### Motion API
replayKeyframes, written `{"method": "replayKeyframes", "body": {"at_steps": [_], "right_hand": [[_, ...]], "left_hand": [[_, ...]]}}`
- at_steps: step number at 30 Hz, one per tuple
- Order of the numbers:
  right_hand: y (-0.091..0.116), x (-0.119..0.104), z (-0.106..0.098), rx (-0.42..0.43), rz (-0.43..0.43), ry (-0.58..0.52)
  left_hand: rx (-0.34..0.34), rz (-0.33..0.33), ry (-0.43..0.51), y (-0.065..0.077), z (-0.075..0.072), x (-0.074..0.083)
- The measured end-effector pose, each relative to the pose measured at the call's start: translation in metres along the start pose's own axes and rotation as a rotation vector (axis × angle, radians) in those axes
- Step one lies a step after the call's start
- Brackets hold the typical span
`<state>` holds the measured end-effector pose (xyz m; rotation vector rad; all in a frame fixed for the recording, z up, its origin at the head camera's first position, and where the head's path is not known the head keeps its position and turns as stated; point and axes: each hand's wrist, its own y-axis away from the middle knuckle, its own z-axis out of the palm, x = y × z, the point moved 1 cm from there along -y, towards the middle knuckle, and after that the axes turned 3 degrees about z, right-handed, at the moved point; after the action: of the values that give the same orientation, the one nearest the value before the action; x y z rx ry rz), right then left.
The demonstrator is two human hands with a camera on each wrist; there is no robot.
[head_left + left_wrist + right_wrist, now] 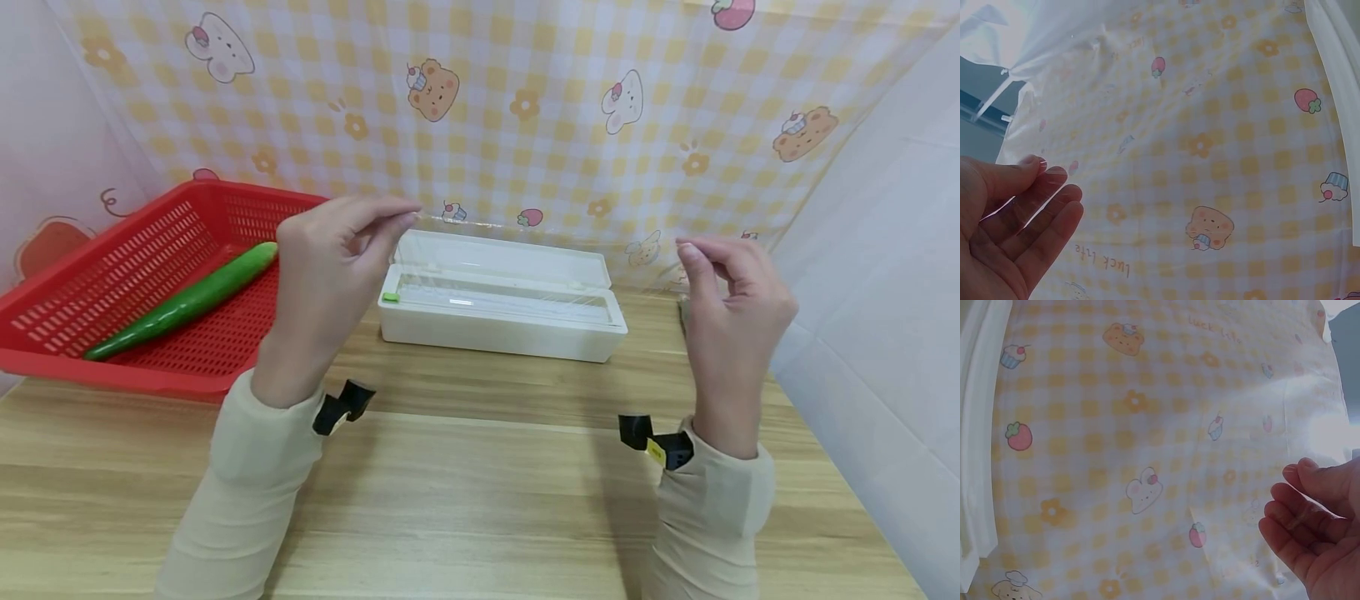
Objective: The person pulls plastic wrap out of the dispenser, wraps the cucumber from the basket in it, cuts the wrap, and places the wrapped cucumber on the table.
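Observation:
A white cling film dispenser stands on the table with its lid tipped back and a green slider at its left end. From it rises a thin transparent sheet of cling film, its upper edge faintly glinting. My left hand pinches one corner between thumb and index finger, raised by the dispenser's left end. Beyond the right end, my right hand pinches the other corner the same way. Both wrist views show fingertips meeting, the other fingers loosely bent; the film itself hardly shows there.
A red plastic basket at the left holds a long green cucumber. Behind stands a yellow-checked curtain. A small dark object is partly hidden behind the right hand. White panels border the wooden table.

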<state>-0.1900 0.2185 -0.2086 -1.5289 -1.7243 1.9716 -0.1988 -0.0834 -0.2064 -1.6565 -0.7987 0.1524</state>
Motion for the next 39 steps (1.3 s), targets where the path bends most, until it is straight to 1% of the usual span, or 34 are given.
{"method": "replayKeyframes", "body": {"at_steps": [2, 6, 10, 16, 22, 28, 31, 34, 36, 38, 39], "right_hand": [[0.0, -0.001, -0.001, 0.004, -0.002, 0.001], [0.0, -0.004, -0.004, 0.01, -0.013, -0.003], [0.0, -0.008, -0.007, 0.024, -0.008, -0.012], [0.0, -0.013, -0.009, 0.032, -0.007, -0.036], [0.001, -0.018, -0.014, 0.046, 0.018, -0.072], [0.003, -0.029, -0.018, 0.061, 0.019, -0.145], [0.004, -0.035, -0.02, 0.068, 0.027, -0.187], [0.005, -0.037, -0.022, 0.077, 0.035, -0.219], [0.005, -0.036, -0.023, 0.084, 0.039, -0.243], [0.004, -0.034, -0.024, 0.091, 0.032, -0.255], [0.004, -0.034, -0.025, 0.094, 0.028, -0.26]], "left_hand": [[0.001, 0.027, -0.01, 0.0, -0.001, 0.001], [0.004, 0.056, -0.018, -0.001, -0.004, 0.003], [0.013, 0.061, -0.009, -0.002, -0.007, 0.006], [0.046, 0.049, 0.025, -0.001, -0.009, 0.009], [0.055, 0.05, 0.021, -0.001, -0.012, 0.012], [0.069, 0.054, 0.032, -0.002, -0.015, 0.016], [0.071, 0.072, 0.02, -0.003, -0.018, 0.021], [0.074, 0.087, 0.008, -0.003, -0.02, 0.024], [0.08, 0.082, 0.017, -0.002, -0.021, 0.022], [0.092, 0.116, 0.016, 0.001, -0.018, 0.007], [0.095, 0.113, 0.031, 0.003, -0.017, 0.001]]}}
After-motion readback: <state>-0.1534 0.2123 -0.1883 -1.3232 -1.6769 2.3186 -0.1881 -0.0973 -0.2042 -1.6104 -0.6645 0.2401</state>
